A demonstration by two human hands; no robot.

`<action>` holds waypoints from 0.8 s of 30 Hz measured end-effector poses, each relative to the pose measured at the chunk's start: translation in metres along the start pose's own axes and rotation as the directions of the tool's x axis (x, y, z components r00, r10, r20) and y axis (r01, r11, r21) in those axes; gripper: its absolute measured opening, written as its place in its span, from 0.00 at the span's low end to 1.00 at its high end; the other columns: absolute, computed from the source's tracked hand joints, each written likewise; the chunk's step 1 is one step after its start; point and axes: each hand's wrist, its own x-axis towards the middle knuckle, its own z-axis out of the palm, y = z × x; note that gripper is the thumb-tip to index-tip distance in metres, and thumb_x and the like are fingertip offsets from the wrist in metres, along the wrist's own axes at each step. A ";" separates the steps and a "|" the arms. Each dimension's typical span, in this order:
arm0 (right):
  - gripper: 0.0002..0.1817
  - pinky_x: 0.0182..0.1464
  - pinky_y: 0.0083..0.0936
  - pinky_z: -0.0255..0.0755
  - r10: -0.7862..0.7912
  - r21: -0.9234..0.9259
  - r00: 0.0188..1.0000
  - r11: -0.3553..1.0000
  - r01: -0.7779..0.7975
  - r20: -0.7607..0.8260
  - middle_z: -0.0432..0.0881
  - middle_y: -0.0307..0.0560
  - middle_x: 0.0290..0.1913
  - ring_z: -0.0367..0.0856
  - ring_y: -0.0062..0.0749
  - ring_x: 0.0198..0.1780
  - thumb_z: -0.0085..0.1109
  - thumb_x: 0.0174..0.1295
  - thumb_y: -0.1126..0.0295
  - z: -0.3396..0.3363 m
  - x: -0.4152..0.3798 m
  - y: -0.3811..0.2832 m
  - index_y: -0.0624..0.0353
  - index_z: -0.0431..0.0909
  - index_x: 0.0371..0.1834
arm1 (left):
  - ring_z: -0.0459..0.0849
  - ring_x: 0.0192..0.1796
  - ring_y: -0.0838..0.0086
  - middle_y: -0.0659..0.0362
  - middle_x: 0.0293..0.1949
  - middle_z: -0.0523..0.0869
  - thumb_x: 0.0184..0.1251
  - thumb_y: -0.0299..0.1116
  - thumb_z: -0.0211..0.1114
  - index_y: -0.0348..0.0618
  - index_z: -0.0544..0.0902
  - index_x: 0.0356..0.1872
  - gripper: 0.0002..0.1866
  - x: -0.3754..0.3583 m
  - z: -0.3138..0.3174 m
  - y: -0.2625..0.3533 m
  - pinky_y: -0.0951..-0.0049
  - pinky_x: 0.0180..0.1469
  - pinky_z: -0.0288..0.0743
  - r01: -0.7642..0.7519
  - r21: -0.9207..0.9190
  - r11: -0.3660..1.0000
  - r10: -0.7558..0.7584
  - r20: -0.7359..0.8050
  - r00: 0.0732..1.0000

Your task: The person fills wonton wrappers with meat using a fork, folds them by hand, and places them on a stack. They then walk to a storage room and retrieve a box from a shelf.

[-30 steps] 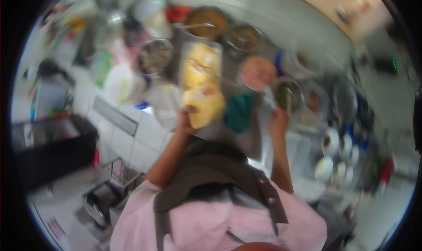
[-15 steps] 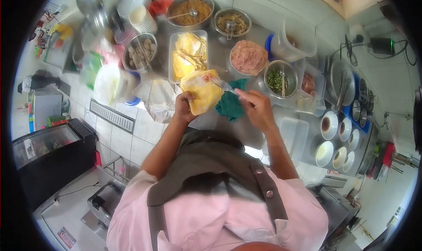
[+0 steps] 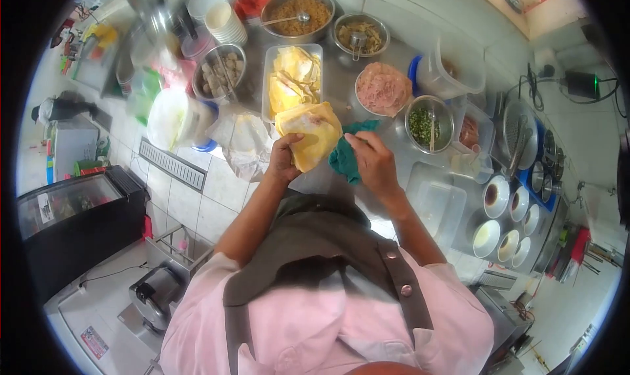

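Observation:
My left hand (image 3: 286, 158) grips a stack of yellow wonton wrappers (image 3: 314, 145), thumb on top and fingers beneath. A pinkish smear of meat shows near the upper edge of the top wrapper. Just right of the stack, my right hand (image 3: 374, 162) is closed on a thin spreading stick, which hardly shows now. Under that hand and beside the wrappers lies a green cloth (image 3: 346, 164). Beyond the stack, a clear tub (image 3: 266, 89) holds more yellow wrappers (image 3: 292, 80). A bowl of pink minced meat (image 3: 384, 88) stands farther off to the right.
A steel bowl of chopped green onion (image 3: 420, 122) is at right, near several white sauce bowls (image 3: 485, 238). Along the back are a bowl of brown crumbly food (image 3: 305, 11) and a smaller steel bowl (image 3: 373, 43). Crumpled paper (image 3: 243, 142) and a meatball bowl (image 3: 220, 73) lie left.
The spreading stick has slid along the top wrapper and my right hand has drawn slightly closer to the stack. The meat smear looks thinner. The view has shifted a little.

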 end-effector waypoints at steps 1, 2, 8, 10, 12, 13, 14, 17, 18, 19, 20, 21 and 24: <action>0.16 0.39 0.28 0.76 -0.004 0.005 1.000 1.000 0.004 0.002 0.80 0.46 0.38 0.80 0.38 0.35 0.61 0.56 0.82 0.002 -0.002 0.000 0.59 0.84 0.48 | 0.80 0.58 0.55 0.47 0.57 0.79 0.57 0.31 0.61 0.35 0.68 0.63 0.30 0.000 0.003 -0.001 0.53 0.60 0.76 -0.006 0.000 1.000 0.006 -0.003 1.000; 0.16 0.39 0.29 0.76 -0.039 -0.038 0.999 0.999 0.039 -0.005 0.80 0.46 0.39 0.81 0.37 0.36 0.61 0.55 0.82 0.006 -0.004 0.003 0.58 0.84 0.48 | 0.80 0.58 0.55 0.48 0.57 0.79 0.59 0.33 0.64 0.36 0.68 0.64 0.31 0.000 0.005 -0.001 0.53 0.60 0.76 -0.009 -0.033 0.999 0.010 0.012 1.000; 0.17 0.39 0.28 0.76 -0.128 -0.157 0.991 0.980 0.122 -0.030 0.79 0.43 0.41 0.81 0.36 0.37 0.61 0.53 0.82 0.017 -0.009 0.004 0.56 0.85 0.47 | 0.82 0.56 0.58 0.50 0.57 0.79 0.62 0.30 0.67 0.39 0.67 0.64 0.30 0.005 0.015 -0.010 0.57 0.59 0.79 -0.109 0.023 0.994 0.110 -0.045 0.993; 0.17 0.39 0.28 0.76 -0.135 -0.173 0.990 0.977 0.128 -0.033 0.79 0.43 0.41 0.81 0.35 0.37 0.61 0.53 0.82 0.016 -0.010 0.004 0.55 0.85 0.47 | 0.82 0.56 0.59 0.50 0.56 0.79 0.61 0.27 0.67 0.39 0.68 0.64 0.29 0.009 0.013 -0.013 0.58 0.58 0.80 -0.153 0.129 0.980 0.163 -0.074 0.984; 0.17 0.39 0.28 0.76 -0.072 -0.125 0.997 0.989 0.073 0.014 0.80 0.42 0.42 0.81 0.35 0.37 0.60 0.54 0.82 0.012 -0.013 0.008 0.55 0.85 0.47 | 0.83 0.54 0.60 0.51 0.54 0.80 0.61 0.24 0.67 0.38 0.68 0.63 0.28 0.013 0.011 -0.015 0.60 0.55 0.82 -0.198 0.194 0.961 0.221 -0.108 0.969; 0.17 0.39 0.28 0.76 -0.069 -0.134 0.998 0.989 0.070 0.010 0.80 0.42 0.42 0.81 0.35 0.37 0.60 0.54 0.82 0.007 -0.015 0.009 0.55 0.85 0.47 | 0.83 0.54 0.60 0.51 0.54 0.80 0.61 0.24 0.67 0.38 0.68 0.63 0.28 0.015 0.006 -0.015 0.60 0.55 0.82 -0.193 0.193 0.962 0.215 -0.101 0.971; 0.17 0.41 0.30 0.76 0.005 -0.077 0.998 0.997 -0.001 0.055 0.79 0.42 0.42 0.81 0.36 0.39 0.59 0.55 0.81 -0.001 -0.017 0.010 0.54 0.85 0.47 | 0.84 0.54 0.59 0.51 0.54 0.81 0.61 0.24 0.67 0.38 0.69 0.63 0.28 0.017 -0.001 -0.013 0.58 0.53 0.83 -0.174 0.169 0.970 0.201 -0.160 0.966; 0.16 0.43 0.34 0.77 0.126 -0.063 0.992 0.990 -0.123 0.033 0.79 0.44 0.43 0.82 0.39 0.40 0.56 0.58 0.80 -0.020 -0.028 0.035 0.53 0.84 0.48 | 0.84 0.52 0.57 0.51 0.52 0.82 0.61 0.25 0.67 0.39 0.69 0.62 0.27 0.011 -0.002 0.000 0.55 0.50 0.84 -0.142 0.163 0.976 0.180 -0.250 0.951; 0.16 0.43 0.35 0.77 0.165 -0.090 0.986 0.982 -0.168 -0.035 0.79 0.46 0.43 0.82 0.41 0.39 0.55 0.60 0.80 -0.025 -0.030 0.047 0.53 0.84 0.49 | 0.84 0.52 0.56 0.50 0.52 0.82 0.61 0.25 0.67 0.39 0.69 0.62 0.27 0.009 -0.001 0.005 0.53 0.48 0.84 -0.135 0.184 0.974 0.185 -0.287 0.940; 0.16 0.43 0.35 0.77 0.163 -0.093 0.986 0.982 -0.166 -0.035 0.79 0.46 0.43 0.82 0.41 0.39 0.55 0.60 0.80 -0.032 -0.030 0.057 0.53 0.84 0.49 | 0.84 0.52 0.55 0.50 0.53 0.81 0.61 0.25 0.67 0.39 0.69 0.62 0.28 0.010 -0.003 0.007 0.51 0.47 0.84 -0.173 0.196 0.965 0.224 -0.277 0.935; 0.15 0.43 0.35 0.76 0.210 -0.213 0.975 0.952 -0.221 -0.073 0.79 0.47 0.44 0.82 0.42 0.40 0.55 0.61 0.79 -0.038 -0.029 0.066 0.54 0.83 0.49 | 0.84 0.52 0.55 0.50 0.53 0.81 0.61 0.25 0.67 0.39 0.69 0.62 0.28 0.009 -0.005 0.008 0.51 0.47 0.84 -0.174 0.193 0.966 0.224 -0.276 0.935; 0.15 0.43 0.36 0.76 0.253 -0.328 0.960 0.903 -0.278 -0.115 0.78 0.47 0.45 0.82 0.42 0.40 0.54 0.62 0.78 -0.040 -0.028 0.073 0.56 0.82 0.50 | 0.84 0.52 0.55 0.50 0.54 0.81 0.61 0.25 0.67 0.39 0.68 0.63 0.28 0.007 -0.005 0.009 0.52 0.48 0.84 -0.149 0.162 0.976 0.189 -0.271 0.944; 0.13 0.43 0.36 0.76 0.262 -0.395 0.958 0.872 -0.288 -0.120 0.78 0.48 0.46 0.81 0.45 0.42 0.54 0.62 0.78 -0.027 -0.019 0.091 0.59 0.82 0.49 | 0.83 0.54 0.55 0.50 0.55 0.80 0.61 0.24 0.66 0.38 0.67 0.63 0.29 0.006 -0.007 0.003 0.53 0.52 0.82 -0.124 0.121 0.985 0.149 -0.224 0.963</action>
